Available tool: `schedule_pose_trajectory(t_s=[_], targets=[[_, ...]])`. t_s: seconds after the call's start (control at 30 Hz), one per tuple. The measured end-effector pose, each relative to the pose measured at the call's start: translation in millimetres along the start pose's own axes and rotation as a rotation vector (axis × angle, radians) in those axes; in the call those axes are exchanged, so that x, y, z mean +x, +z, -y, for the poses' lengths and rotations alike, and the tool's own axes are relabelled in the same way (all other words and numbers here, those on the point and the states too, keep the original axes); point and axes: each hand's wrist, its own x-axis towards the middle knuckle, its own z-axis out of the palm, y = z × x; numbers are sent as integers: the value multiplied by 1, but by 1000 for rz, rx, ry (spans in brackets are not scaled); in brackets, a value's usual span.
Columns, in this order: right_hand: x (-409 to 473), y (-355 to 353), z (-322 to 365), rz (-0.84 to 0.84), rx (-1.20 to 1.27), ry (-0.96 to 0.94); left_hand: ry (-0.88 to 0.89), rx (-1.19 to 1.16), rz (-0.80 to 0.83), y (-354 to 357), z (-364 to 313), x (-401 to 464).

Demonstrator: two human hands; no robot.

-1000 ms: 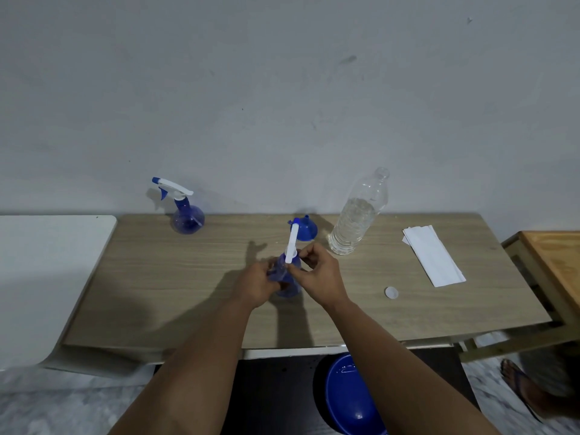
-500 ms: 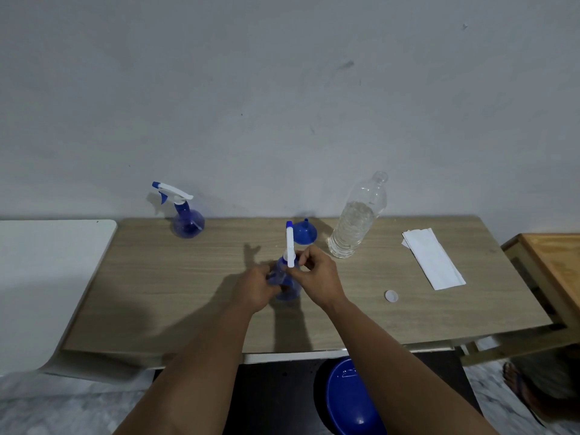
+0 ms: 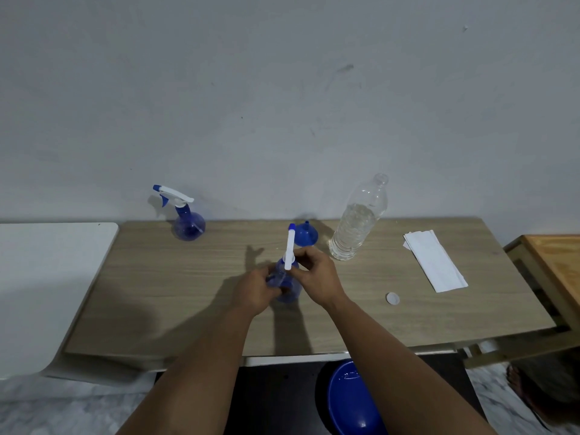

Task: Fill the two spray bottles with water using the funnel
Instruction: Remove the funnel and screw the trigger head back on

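Wooden table (image 3: 188,309) set against a grey wall (image 3: 282,89). Near spray bottle (image 3: 287,285), blue, stands mid-table between both hands. Left hand (image 3: 255,288) wraps its curled fingers round the round body from the left. Right hand (image 3: 317,277) pinches at the neck, just under the white trigger head (image 3: 289,249), which points straight away from the camera with its blue nozzle tip at the far end. The hands hide most of the bottle; whether the head is screwed down or loose cannot be told.

Directly behind, close to the nozzle tip: blue funnel (image 3: 306,235), resting wide mouth down, spout up. Just right of the funnel, a clear water bottle (image 3: 356,224), uncapped, roughly half full, standing near the back edge. Its small white cap (image 3: 393,298) lies flat on the table to the right of the right forearm, well apart from the bottle.

Second spray bottle (image 3: 188,222) at the far left back corner, upright, trigger head on, nozzle aimed left.

Folded white paper (image 3: 434,262) lies toward the right end. A white surface (image 3: 47,277) adjoins on the left, an orange-topped wooden table (image 3: 558,262) on the right. Blue basin (image 3: 351,400) on the floor under the near edge.
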Motion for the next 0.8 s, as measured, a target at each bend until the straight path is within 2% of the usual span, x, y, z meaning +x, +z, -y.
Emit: schedule_pose_trajectory(t_s=[0.1,0.23,0.37,0.53,0.73,0.8], targets=[[1,1,3,-23,37,37,-12,12,0,-1,0,0],[3,-1,6,84,-65,-7,4,30,-16,-1,-2,-1],[-1,5,1,13,-70,0,5,36,-33,5,2,-4],[0,5,-5,30,-101,-29,16,99,-101,11,5,-7],[0,20,5,-99,6,51,27,283,-156,8,-17,-22],[3,24,16,-81,2,16,41,250,-200,6,-24,-35]])
